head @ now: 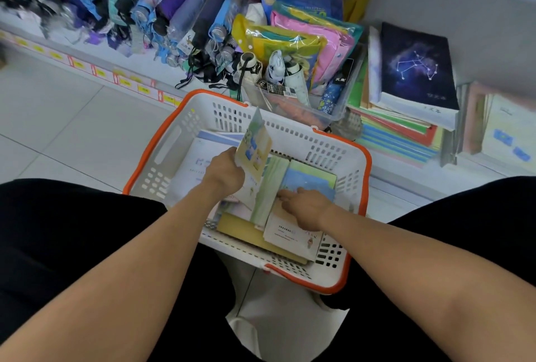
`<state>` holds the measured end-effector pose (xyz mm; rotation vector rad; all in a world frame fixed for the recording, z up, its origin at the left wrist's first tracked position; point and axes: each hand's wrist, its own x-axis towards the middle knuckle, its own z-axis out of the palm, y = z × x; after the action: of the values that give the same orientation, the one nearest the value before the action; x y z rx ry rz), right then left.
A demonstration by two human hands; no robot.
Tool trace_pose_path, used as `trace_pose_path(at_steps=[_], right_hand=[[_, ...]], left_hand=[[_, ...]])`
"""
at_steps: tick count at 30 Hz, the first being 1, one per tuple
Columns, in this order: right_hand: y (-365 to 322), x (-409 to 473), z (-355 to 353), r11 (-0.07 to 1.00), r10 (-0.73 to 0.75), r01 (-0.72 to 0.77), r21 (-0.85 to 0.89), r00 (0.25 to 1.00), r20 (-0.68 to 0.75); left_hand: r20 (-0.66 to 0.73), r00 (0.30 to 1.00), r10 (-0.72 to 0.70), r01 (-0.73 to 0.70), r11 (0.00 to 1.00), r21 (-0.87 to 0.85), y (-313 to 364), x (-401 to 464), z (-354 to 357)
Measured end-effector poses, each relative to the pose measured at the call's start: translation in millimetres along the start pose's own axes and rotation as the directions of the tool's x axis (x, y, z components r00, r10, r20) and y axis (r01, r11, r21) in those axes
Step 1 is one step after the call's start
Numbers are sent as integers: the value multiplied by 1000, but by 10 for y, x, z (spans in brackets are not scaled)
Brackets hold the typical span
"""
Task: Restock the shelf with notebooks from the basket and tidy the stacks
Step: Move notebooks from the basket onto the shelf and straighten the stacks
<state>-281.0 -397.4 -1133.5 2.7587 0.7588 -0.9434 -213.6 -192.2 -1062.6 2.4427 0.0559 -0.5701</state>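
Both hands are inside a white perforated plastic basket with an orange rim (293, 135), which sits on the pale tiled floor (58, 118) between the person's knees, just in front of the low white shelf (406, 178). Left hand (224, 171) grips a thin notebook with a yellow-green illustrated cover (255, 147) at its lower edge, fingers curled round it, holding it tilted up on edge above the basket contents. Right hand (304, 208) lies flat, fingers extended and pressing on a blue-and-green covered notebook (311, 180) at the top of the pile in the basket's right half. Beneath and beside it lie a white booklet with small print (285, 234), an olive-yellow notebook (240, 229) and pale blue-white exercise books (200, 158) on the left side. On the shelf, to the right, a dark blue notebook with a constellation design (414, 68) tops a stack of coloured notebooks (397, 135). A clear plastic bin (333, 113) holding folded umbrellas and packaged raincoats stands beside that stack, close behind the basket. Rows of folded umbrellas (162, 13) fill the shelf further left; that area is blurred.
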Motion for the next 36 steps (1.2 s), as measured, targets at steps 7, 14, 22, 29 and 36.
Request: trace_pose_path(at_steps=[7, 14, 22, 29, 36], right_hand=[[58, -34, 47, 1000, 11, -11, 9, 999, -35], [-106, -29, -44, 997, 63, -63, -45, 998, -13], [129, 6, -465, 906, 209, -196, 375, 978, 5], [371, -506, -1953, 933, 8, 152, 325, 897, -442], [180, -991, -2898, 845, 98, 335, 418, 670, -736]], left_hand=[[43, 999, -11, 11, 1000, -13, 11, -25, 16], [47, 999, -13, 14, 1000, -17, 8, -32, 44], [51, 996, 79, -68, 980, -189, 61, -24, -62], [167, 940, 296, -181, 852, -492, 686, -233, -552], [254, 857, 447, -124, 659, -742, 1045, -711, -1558]])
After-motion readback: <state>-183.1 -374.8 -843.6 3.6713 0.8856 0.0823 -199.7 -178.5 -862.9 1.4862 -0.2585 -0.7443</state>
